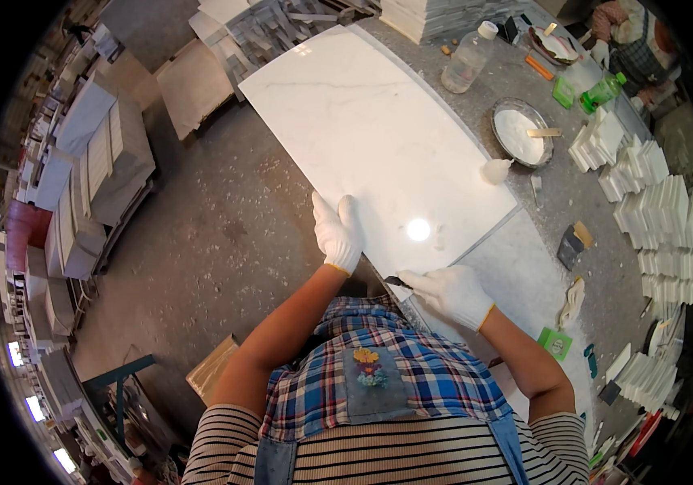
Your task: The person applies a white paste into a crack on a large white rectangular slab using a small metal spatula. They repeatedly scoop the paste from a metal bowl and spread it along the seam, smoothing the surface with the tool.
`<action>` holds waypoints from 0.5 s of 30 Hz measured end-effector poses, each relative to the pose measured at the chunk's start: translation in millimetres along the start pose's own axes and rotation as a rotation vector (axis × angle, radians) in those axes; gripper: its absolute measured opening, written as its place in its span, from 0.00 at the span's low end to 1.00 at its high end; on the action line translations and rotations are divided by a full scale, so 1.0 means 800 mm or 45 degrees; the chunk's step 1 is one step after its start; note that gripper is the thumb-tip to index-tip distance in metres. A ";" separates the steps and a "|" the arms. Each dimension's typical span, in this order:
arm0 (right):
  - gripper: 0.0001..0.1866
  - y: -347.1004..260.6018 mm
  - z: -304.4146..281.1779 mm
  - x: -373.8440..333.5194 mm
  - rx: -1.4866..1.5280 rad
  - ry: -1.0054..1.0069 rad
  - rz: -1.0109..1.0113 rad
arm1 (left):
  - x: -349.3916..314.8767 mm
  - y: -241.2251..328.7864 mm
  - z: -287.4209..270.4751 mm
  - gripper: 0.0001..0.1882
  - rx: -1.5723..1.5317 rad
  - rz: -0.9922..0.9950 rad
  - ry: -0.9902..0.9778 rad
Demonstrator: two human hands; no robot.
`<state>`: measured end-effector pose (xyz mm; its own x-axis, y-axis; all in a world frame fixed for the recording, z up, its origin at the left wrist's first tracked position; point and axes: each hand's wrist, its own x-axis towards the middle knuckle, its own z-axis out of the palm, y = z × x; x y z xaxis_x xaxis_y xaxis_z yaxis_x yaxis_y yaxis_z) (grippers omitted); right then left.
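A glossy white stone slab (363, 137) with faint grey veins lies on the bench in front of me. My left hand (337, 233), in a white knit glove, rests at its left edge, thumb apart from stretched-out fingers. At the slab's near corner my gloved right hand (453, 295) is closed around a small dark tool (397, 282). Only the tool's dark end shows past the fingers, so its kind is unclear. A white squeeze bottle with a pointed tip (495, 170) stands near the slab's right edge.
Right of the slab are a bowl of white paste (518, 136), a clear plastic bottle (469, 58), a green bottle (603, 93) and a dark block (573, 245). White tile stacks (660, 212) line the far right. Another person (633, 40) works at the upper right. Stone slabs (112, 162) stand left.
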<state>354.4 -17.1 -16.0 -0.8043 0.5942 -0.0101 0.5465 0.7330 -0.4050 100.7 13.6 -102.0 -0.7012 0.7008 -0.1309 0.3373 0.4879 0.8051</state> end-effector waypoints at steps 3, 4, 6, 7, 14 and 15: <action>0.21 0.007 -0.003 0.001 0.029 -0.012 -0.065 | -0.002 0.005 -0.003 0.44 0.011 -0.029 -0.005; 0.21 0.007 -0.006 0.002 0.008 -0.055 -0.066 | -0.002 0.006 -0.004 0.45 0.012 -0.045 -0.009; 0.20 0.007 -0.014 0.003 -0.033 -0.140 -0.067 | 0.000 0.006 -0.004 0.45 0.005 -0.057 -0.022; 0.20 0.009 -0.014 0.002 -0.036 -0.133 -0.081 | 0.000 0.005 -0.003 0.45 0.001 -0.067 -0.028; 0.20 0.022 -0.017 0.006 0.020 -0.179 -0.103 | -0.002 0.007 -0.003 0.46 -0.023 -0.043 -0.007; 0.20 0.023 -0.018 0.010 0.012 -0.200 -0.097 | -0.002 0.011 -0.006 0.46 -0.035 -0.067 -0.033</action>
<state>361.6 5.9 -10.4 -0.8704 0.4773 -0.1210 0.4807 0.7706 -0.4185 101.9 14.4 -92.3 -0.7011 0.6878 -0.1880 0.2826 0.5101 0.8124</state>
